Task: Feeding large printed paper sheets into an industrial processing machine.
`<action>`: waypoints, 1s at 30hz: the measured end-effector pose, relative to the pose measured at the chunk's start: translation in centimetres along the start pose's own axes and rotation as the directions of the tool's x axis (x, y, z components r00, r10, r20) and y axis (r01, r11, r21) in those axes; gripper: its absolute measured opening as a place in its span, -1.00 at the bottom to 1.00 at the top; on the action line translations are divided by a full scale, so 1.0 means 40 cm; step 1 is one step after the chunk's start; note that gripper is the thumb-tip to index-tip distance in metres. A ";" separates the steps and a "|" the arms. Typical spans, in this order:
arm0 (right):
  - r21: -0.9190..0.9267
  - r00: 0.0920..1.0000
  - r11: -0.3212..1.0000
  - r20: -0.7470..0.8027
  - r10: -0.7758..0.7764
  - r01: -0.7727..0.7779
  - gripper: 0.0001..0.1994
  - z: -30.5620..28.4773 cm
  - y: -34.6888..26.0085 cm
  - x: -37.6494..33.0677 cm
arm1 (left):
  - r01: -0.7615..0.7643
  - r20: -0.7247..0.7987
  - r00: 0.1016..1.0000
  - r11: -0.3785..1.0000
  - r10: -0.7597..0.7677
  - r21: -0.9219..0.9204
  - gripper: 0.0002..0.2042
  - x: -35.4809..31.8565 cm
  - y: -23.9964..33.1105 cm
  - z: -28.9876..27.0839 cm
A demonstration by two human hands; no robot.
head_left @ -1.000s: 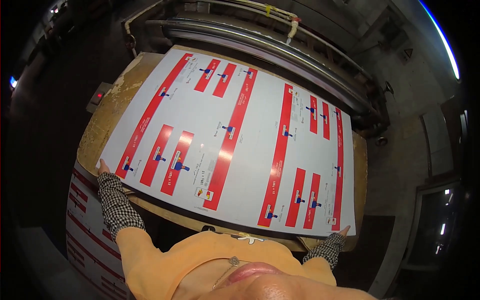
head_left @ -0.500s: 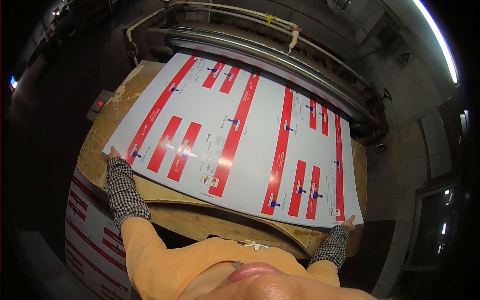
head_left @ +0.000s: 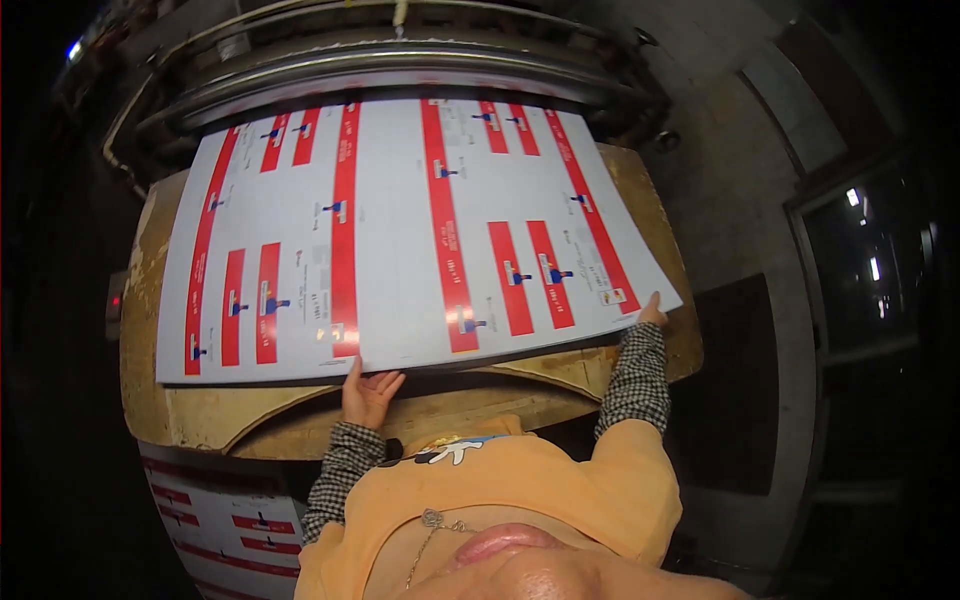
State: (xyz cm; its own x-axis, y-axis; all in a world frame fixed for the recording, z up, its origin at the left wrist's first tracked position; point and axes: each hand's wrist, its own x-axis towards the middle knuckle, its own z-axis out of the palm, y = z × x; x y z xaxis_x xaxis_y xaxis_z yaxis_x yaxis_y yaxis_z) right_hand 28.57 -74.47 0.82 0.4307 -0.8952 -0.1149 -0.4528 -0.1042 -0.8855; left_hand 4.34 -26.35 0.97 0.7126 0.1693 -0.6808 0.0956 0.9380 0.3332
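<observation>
A large white printed sheet (head_left: 395,250) with red stripes and small blue figures lies on a worn wooden board, its far edge at a metal roller. My left hand (head_left: 368,396) is at the middle of the sheet's near edge, thumb up against the edge and the other fingers spread just below it. At the near right corner my right hand (head_left: 652,310) pinches the sheet, thumb on top; its other fingers are mostly hidden.
The wooden board (head_left: 150,410) reaches past the sheet on both sides and has a curved cut-out in front. Beyond it runs a long metal roller (head_left: 400,62) with pipes. More printed sheets (head_left: 215,500) lie lower left. A dark panel (head_left: 725,385) is at the right.
My left hand has gone from the sheet's near left corner to the middle of its near edge. My right hand stays at the right corner. The view has shifted and turned.
</observation>
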 end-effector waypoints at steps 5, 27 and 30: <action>-0.004 0.981 0.982 0.054 0.188 -0.188 -0.24 -0.042 0.002 -0.069 | -0.050 0.019 0.999 0.944 0.046 0.328 -0.53 0.015 0.044 0.016; -0.108 0.964 0.962 0.067 0.259 -0.251 -0.30 -0.033 0.020 -0.030 | -0.104 0.044 0.994 0.969 0.097 0.224 -0.59 0.029 0.027 -0.014; -0.062 0.960 0.985 -0.244 0.139 -0.158 -0.46 -0.041 0.077 0.078 | -0.100 0.056 0.994 0.962 0.089 0.252 -0.61 0.023 0.027 -0.002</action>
State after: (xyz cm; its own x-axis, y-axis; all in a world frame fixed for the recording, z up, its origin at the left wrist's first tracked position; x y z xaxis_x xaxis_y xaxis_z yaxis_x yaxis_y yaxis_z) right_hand 27.22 -78.29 -1.53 0.1603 -0.9793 -0.1235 -0.5631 0.0120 -0.8263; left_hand 5.06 -25.16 0.65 0.7559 0.2352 -0.6110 0.1955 0.8096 0.5535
